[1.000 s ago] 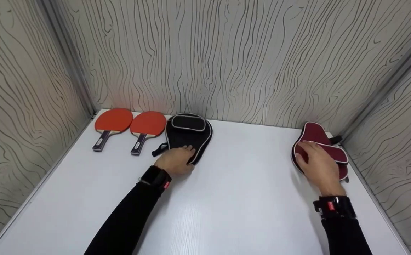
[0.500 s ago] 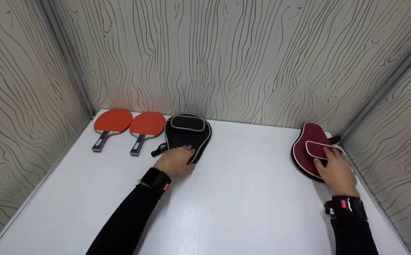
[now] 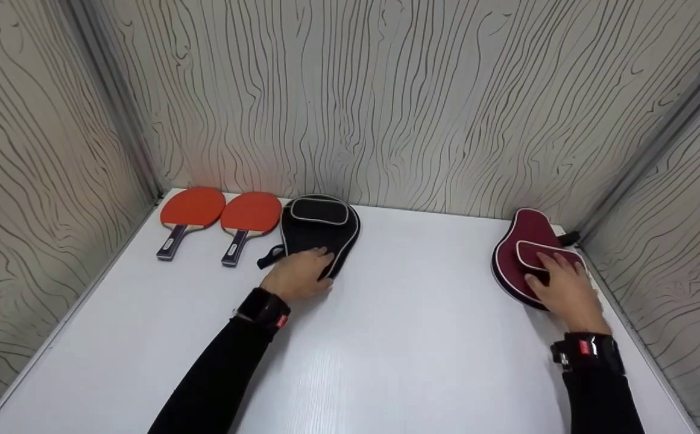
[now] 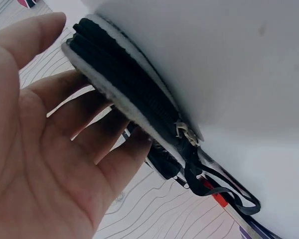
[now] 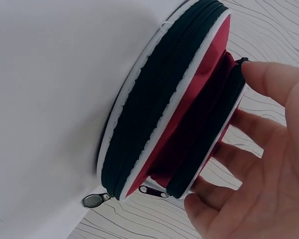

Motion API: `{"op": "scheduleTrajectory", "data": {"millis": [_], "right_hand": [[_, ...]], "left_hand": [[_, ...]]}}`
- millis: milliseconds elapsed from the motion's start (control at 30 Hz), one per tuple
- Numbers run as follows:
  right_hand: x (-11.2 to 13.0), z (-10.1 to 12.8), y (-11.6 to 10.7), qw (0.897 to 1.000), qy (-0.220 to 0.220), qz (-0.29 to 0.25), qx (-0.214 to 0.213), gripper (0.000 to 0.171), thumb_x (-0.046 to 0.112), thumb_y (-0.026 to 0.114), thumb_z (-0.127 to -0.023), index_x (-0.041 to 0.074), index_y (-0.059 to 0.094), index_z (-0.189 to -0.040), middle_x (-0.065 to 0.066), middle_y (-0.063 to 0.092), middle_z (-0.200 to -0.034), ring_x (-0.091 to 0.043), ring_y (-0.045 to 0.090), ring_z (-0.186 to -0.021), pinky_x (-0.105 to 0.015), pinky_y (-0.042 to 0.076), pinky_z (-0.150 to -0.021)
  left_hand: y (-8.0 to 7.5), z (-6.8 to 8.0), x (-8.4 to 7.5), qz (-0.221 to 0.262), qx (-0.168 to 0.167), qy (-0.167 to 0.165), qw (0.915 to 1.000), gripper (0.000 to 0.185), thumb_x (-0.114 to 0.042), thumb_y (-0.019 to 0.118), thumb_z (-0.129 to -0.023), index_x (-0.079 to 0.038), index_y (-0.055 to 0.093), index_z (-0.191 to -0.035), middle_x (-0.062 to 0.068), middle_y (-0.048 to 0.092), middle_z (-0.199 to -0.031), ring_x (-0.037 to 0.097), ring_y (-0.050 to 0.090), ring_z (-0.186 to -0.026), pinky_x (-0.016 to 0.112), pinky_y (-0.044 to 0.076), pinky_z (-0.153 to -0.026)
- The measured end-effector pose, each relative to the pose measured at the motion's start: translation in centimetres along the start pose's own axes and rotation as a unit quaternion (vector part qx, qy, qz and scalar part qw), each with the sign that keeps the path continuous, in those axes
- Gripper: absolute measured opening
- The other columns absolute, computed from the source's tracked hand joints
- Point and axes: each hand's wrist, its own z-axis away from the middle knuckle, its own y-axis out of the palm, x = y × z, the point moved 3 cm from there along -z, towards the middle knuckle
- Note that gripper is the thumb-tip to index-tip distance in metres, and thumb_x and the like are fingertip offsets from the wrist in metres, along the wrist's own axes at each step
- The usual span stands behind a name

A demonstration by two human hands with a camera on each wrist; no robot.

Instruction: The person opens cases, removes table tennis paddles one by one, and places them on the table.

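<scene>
In the head view, a black table tennis bat case [image 3: 316, 235] lies on the white table with its pocket at the wide end. My left hand [image 3: 295, 274] rests its fingers on the narrow end; in the left wrist view these fingers [image 4: 89, 112] are fairly straight along the zipped edge. Far right lies a maroon bat case [image 3: 515, 259] with white piping. My right hand [image 3: 567, 289] touches its raised pocket [image 5: 209, 129]. The right wrist view shows the thumb at one end of the pocket's zip and the fingers on the pocket's outer face.
Two orange-red table tennis bats [image 3: 193, 206] lie side by side at the back left, handles toward me. A black strap [image 3: 271, 256] sticks out left of the black case. Wood-patterned panels [image 3: 350, 102] wall the table [image 3: 398, 343] at the back and sides.
My right hand has moved right, from the left side of the maroon case onto its pocket, then slightly left with the case. My left hand stays on the black case.
</scene>
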Motion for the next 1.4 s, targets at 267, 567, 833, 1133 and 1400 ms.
{"op": "scheduleTrajectory", "data": {"millis": [267,567,833,1133,1400], "right_hand": [[1.0,0.0,0.0,0.999,-0.031,-0.008,0.022,0.073,0.033,0.061,-0.119,-0.005,0.039,-0.177,-0.049,0.029,-0.180,-0.079,0.021,-0.165,-0.097,0.022,-0.131],[2.6,-0.1,0.0,0.997,-0.078,-0.007,0.023,0.068,0.028,0.066,-0.117,-0.006,0.048,-0.173,-0.047,0.039,-0.176,-0.081,0.031,-0.159,-0.095,0.023,-0.131],[4.6,0.1,0.1,0.994,-0.111,-0.006,0.019,0.063,0.028,0.070,-0.116,-0.002,0.056,-0.169,-0.043,0.046,-0.174,-0.083,0.038,-0.154,-0.096,0.033,-0.126],[7.1,0.5,0.3,0.991,-0.131,-0.001,0.029,0.061,0.028,0.073,-0.115,0.004,0.059,-0.169,-0.037,0.051,-0.175,-0.078,0.042,-0.156,-0.093,0.040,-0.125],[9.1,1.0,0.6,0.989,-0.141,0.012,0.035,0.061,0.032,0.074,-0.114,0.011,0.061,-0.170,-0.032,0.053,-0.177,-0.071,0.045,-0.158,-0.091,0.047,-0.121]], "left_hand": [[-0.3,0.0,-0.4,0.003,-0.001,0.003,1.0000,0.067,-0.032,0.077,-0.114,0.002,0.059,-0.169,0.026,0.057,-0.178,0.043,0.056,-0.168,0.055,0.050,-0.138],[-1.0,0.0,-1.6,-0.015,-0.027,0.026,0.9992,0.069,-0.032,0.077,-0.114,0.006,0.057,-0.169,0.026,0.056,-0.179,0.044,0.053,-0.170,0.055,0.046,-0.141],[-1.7,0.1,-3.0,-0.013,-0.055,0.044,0.9974,0.068,-0.027,0.079,-0.113,0.007,0.057,-0.168,0.027,0.057,-0.177,0.044,0.054,-0.169,0.055,0.047,-0.141],[-2.3,0.1,-4.6,-0.046,-0.042,0.060,0.9962,0.072,-0.034,0.075,-0.116,0.005,0.053,-0.172,0.025,0.054,-0.181,0.040,0.050,-0.173,0.052,0.042,-0.144],[-2.4,-0.1,-6.1,-0.061,-0.041,0.070,0.9948,0.072,-0.036,0.075,-0.116,0.001,0.052,-0.174,0.022,0.054,-0.181,0.037,0.050,-0.173,0.051,0.044,-0.144]]}}
